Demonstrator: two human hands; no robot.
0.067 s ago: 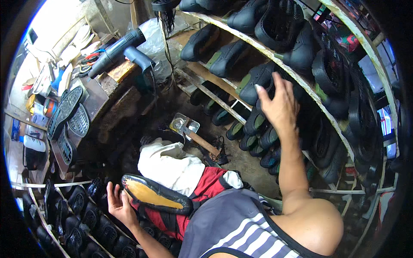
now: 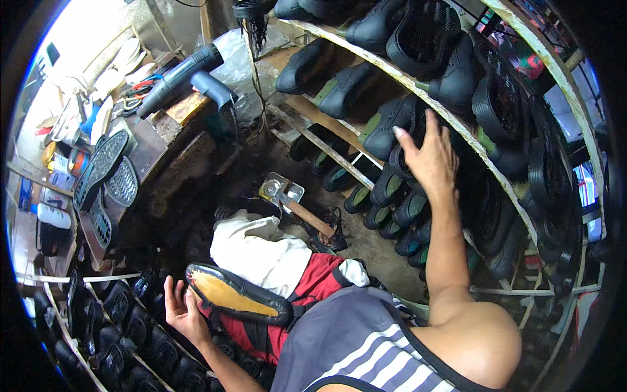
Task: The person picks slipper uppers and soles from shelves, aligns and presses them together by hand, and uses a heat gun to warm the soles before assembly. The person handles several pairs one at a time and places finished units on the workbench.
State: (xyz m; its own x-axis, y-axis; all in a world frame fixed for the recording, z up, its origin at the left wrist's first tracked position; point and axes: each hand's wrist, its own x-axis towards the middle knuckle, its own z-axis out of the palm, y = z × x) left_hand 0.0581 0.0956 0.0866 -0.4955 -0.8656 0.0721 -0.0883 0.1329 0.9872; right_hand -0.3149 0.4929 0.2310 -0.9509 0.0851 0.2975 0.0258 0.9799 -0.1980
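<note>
My right hand (image 2: pixel 432 157) is stretched toward the rack on the right, thumb and fingers apart, with nothing in it. Nearest to it is a black shoe (image 2: pixel 386 129) with a green patch; I cannot tell whether the fingers touch anything behind them. My left hand (image 2: pixel 185 313) hovers with spread fingers beside the shoe lying across my lap (image 2: pixel 240 298). That shoe's yellowish underside faces up inside a black rim, and its toe end is close to my left fingers. Below it are red trousers (image 2: pixel 319 279) and a white cloth (image 2: pixel 260 251).
On the floor a hammer (image 2: pixel 307 215) rests against a metal tray (image 2: pixel 287 189). A heat gun (image 2: pixel 185 77) lies at the edge of the left bench, near loose black soles (image 2: pixel 101 168). Racks of black shoes stand at right, and black footwear (image 2: pixel 117 310) fills a rack at lower left.
My right hand has shifted slightly to the right along the rack. My left hand and the shoe on my lap have barely moved.
</note>
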